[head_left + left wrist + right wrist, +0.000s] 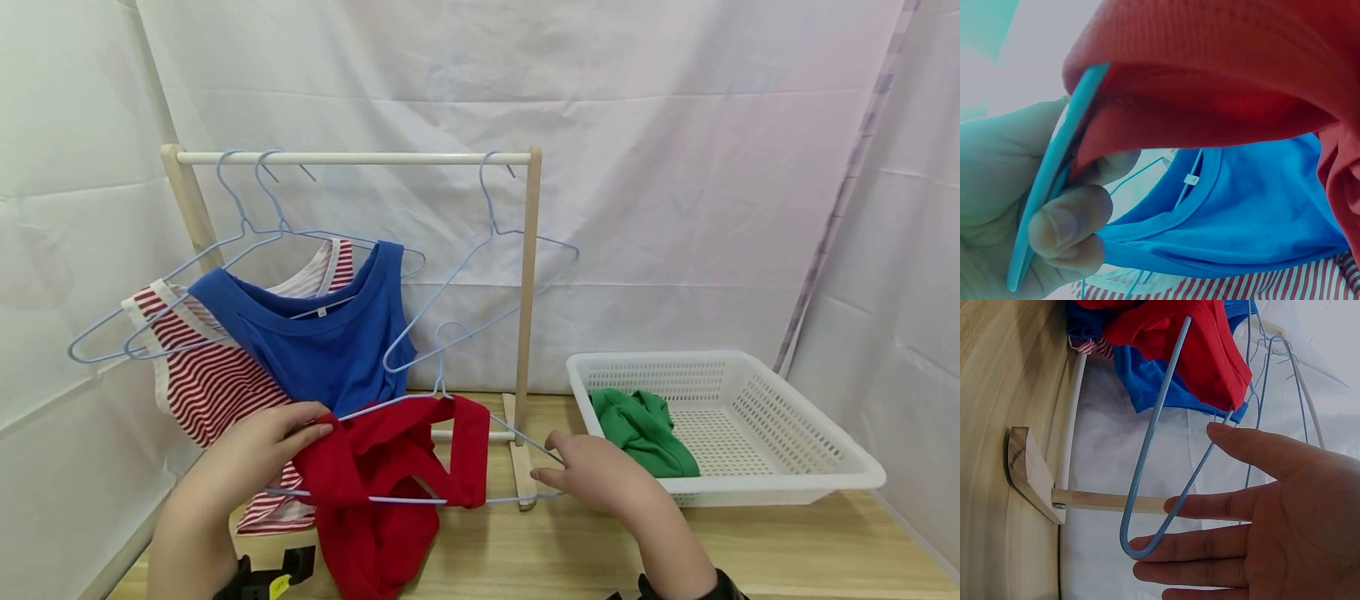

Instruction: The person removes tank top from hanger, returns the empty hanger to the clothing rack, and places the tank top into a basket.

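A red tank top [375,533] hangs on a light blue clothes hanger [408,500] in front of the rack, its straps over the shoulder wires. My left hand [273,433] grips the hanger's left end beside the red strap; in the left wrist view the fingers [1069,225] curl around the wire. At the other end my right hand [588,471] has its fingers extended. From the right wrist, the hanger's rounded end [1127,534] lies against those straight fingertips, with the thumb near the red strap.
A wooden rack [528,300] carries a blue tank top [330,350] and a red-and-white striped top [217,375] on hangers, plus a bare hanger [442,308]. To the right stands a white plastic basket [772,483] holding a green garment [645,429].
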Action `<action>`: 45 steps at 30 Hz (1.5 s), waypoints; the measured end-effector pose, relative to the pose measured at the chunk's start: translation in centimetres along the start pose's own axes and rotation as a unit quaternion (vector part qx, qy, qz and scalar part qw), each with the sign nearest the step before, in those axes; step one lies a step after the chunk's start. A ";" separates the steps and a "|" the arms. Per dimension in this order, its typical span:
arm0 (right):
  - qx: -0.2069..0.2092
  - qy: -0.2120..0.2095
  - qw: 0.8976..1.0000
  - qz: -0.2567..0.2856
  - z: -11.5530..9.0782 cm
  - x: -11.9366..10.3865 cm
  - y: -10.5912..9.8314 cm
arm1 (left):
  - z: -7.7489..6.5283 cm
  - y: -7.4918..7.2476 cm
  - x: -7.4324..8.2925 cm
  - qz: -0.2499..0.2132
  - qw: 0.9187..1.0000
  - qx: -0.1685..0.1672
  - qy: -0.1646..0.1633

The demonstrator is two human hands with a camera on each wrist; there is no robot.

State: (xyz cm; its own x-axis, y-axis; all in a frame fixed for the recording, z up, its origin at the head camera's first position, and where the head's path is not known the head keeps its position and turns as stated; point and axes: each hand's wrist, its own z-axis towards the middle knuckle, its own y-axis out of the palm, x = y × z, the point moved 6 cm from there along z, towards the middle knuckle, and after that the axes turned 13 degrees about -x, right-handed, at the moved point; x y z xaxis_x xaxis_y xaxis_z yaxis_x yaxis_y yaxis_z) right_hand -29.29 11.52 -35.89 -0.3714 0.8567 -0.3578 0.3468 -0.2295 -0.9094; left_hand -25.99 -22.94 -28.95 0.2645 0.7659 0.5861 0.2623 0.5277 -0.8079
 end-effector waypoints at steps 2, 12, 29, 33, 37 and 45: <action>0.001 -0.003 1.000 0.001 0.0 0.0 -0.1 | -0.1 0.0 0.2 0.010 1.000 0.003 -0.002; 0.017 -0.020 1.000 0.004 -0.5 -0.2 -0.6 | -0.6 -0.4 1.4 0.054 0.998 0.034 0.014; -0.013 -0.054 0.998 0.021 -0.2 -1.3 0.0 | 0.5 0.6 1.8 0.075 0.997 0.005 0.016; -0.017 -0.059 0.998 0.021 -0.1 -1.5 0.1 | 0.7 0.8 2.5 0.100 0.994 0.009 0.037; -0.008 -0.056 0.998 0.013 -0.1 -1.4 0.0 | 0.7 0.9 3.0 0.126 0.990 0.025 0.056; 0.072 -0.074 0.994 -0.032 -0.3 -2.1 -1.3 | 0.4 0.8 3.3 0.096 0.994 0.030 0.040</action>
State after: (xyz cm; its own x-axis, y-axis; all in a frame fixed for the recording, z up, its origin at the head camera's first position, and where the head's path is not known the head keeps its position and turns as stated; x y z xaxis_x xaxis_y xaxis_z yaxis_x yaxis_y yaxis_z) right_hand -28.68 10.22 -33.91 -0.5156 0.7967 -0.3153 0.1959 -0.2486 -0.9486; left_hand -25.29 -19.87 -27.74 0.3781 0.8236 0.4227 0.1456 0.3981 -0.9057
